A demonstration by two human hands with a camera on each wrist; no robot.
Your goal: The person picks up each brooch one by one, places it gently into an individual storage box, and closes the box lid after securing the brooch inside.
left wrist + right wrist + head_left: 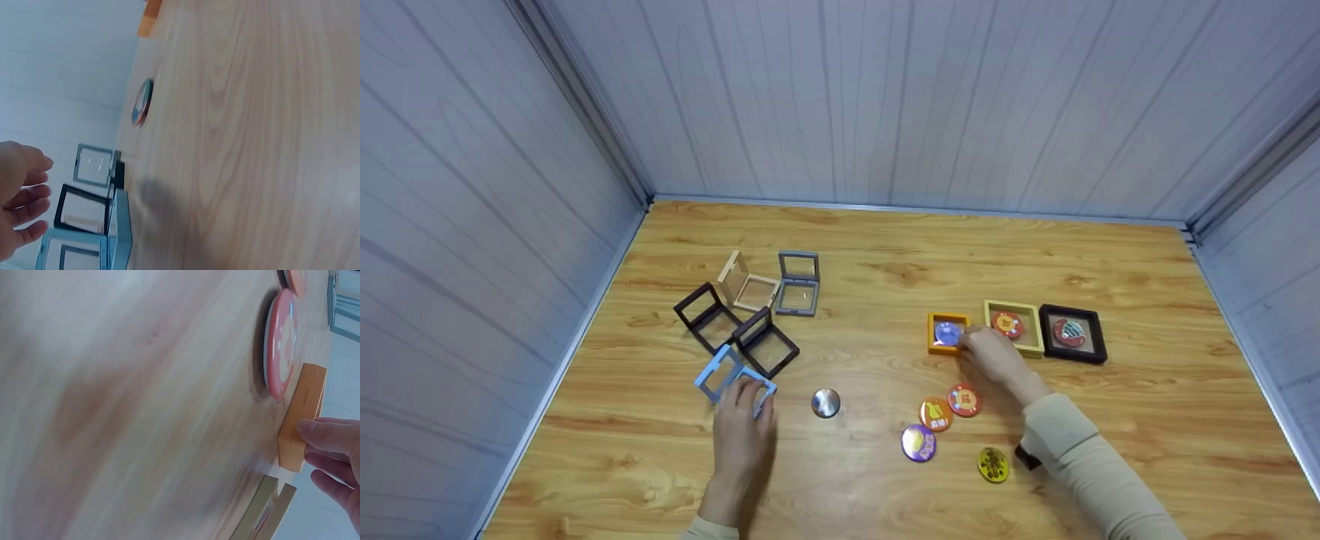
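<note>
Sleeve (1117,480) foremost: three filled, seemingly five to go

Beyond that beige sleeve, our right hand (995,356) is pinching the orange display frame (943,349), and a blue badge (946,334) is sitting inside. Just beside it, a cream frame (1012,306) is holding a red-and-orange badge (1007,325); next along, a black frame (1072,356) is holding a red-and-green badge (1069,332). We are counting these three as filled, though the orange one is perhaps only now being settled into place.

Over on the left, our left hand (742,431) is hanging above the light-blue frame (712,365), fingers loosely bent and apparently gripping nothing. That frame is standing hinged open, as are a first dark frame (694,296), a second dark frame (783,363), a beige frame (731,276) and a grey frame (796,311).

Lying loose on the surface (870,495) are a red badge (964,400), an orange badge (935,414), a purple badge (919,442), a yellow badge (993,465) and a shiny badge (826,403) whose design we are losing to glare. We are judging five fillings as left: one badge per open frame.
</note>
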